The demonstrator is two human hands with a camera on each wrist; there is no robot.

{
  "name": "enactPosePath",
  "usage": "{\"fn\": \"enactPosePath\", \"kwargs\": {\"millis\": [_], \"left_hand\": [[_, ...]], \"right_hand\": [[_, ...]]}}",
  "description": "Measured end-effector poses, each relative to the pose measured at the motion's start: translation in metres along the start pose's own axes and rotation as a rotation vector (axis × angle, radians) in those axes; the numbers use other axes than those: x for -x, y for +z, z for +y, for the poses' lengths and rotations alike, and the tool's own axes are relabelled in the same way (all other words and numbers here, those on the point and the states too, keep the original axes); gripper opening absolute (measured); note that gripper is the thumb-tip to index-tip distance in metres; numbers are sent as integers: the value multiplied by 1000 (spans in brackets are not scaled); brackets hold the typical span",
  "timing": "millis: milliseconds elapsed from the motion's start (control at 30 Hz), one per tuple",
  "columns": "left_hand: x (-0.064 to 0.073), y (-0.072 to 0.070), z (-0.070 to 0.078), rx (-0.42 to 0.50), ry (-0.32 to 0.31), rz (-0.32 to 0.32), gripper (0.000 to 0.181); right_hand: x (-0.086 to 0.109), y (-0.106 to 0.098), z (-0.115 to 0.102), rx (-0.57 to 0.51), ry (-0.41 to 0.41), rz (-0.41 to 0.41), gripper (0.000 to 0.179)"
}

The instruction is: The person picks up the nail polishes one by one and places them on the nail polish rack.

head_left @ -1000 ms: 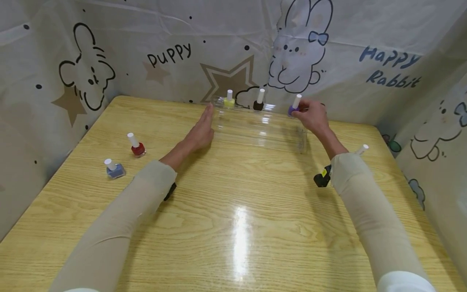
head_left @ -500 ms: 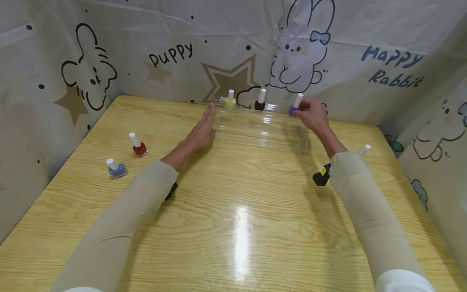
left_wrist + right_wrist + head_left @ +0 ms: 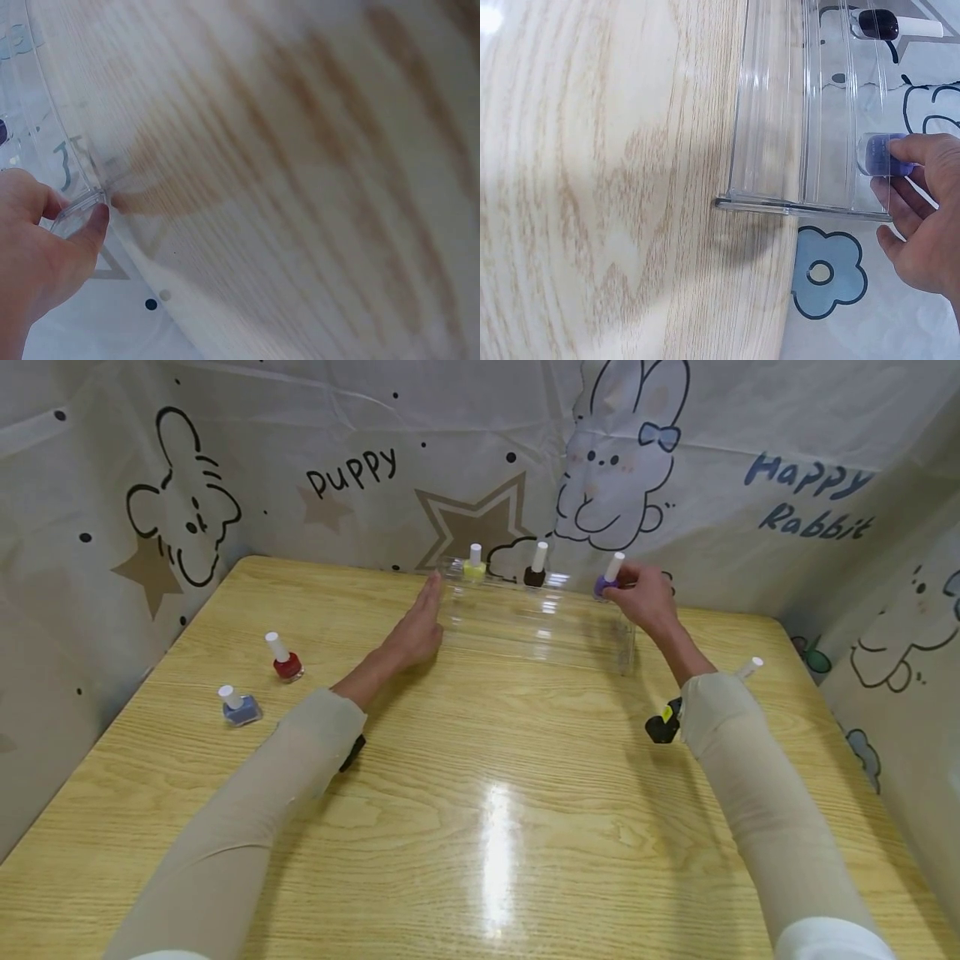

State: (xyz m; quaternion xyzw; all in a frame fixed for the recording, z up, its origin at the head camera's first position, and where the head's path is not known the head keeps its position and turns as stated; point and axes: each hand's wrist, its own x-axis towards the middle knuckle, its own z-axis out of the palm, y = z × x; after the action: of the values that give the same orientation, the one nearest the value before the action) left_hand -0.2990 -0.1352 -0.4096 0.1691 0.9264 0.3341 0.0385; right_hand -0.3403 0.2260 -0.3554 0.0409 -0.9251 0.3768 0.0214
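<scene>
A clear stepped display rack (image 3: 517, 622) stands at the back of the table. On its top tier are a yellow nail polish bottle (image 3: 474, 570), a dark one (image 3: 535, 577) and a purple one (image 3: 603, 585), all with white caps. My right hand (image 3: 647, 597) pinches the purple bottle, which the right wrist view shows at the rack's top step near its end panel. My left hand (image 3: 412, 631) is at the rack's left end. In the left wrist view, its thumb and a finger pinch the clear side panel (image 3: 79, 204).
On the left of the table (image 3: 480, 735) stand a red nail polish bottle (image 3: 287, 667) and a blue-grey one (image 3: 242, 710). Another white cap (image 3: 750, 667) shows behind my right forearm. A printed cloth (image 3: 465, 443) hangs close behind the rack.
Hardly anything differs. The head view has shifted slightly. Both hands keep their places, the right one at the purple bottle and the left at the rack.
</scene>
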Motion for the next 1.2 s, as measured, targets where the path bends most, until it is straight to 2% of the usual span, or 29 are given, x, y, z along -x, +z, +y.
{"fn": "enactPosePath", "kwargs": {"millis": [200,367,600,867,1100,1200], "left_hand": [[0,1,0,-1,6,3,78],[1,1,-1,-12,13,5,78],[0,1,1,-9,9,6,78],[1,1,2,5,8,1,78],[0,2,1,0,19,12,78],[1,1,1,6,15,13,78]], "right_hand": [[1,-2,1,41,-10,6,41],[3,-5,4,33,-26,7,41],[16,-17,6,81,-67,44,41],[38,-42,16,121,-134,100,43],[57,-70,29,122,-124,137,43],[66,-82,31,155,-107,167,45]]}}
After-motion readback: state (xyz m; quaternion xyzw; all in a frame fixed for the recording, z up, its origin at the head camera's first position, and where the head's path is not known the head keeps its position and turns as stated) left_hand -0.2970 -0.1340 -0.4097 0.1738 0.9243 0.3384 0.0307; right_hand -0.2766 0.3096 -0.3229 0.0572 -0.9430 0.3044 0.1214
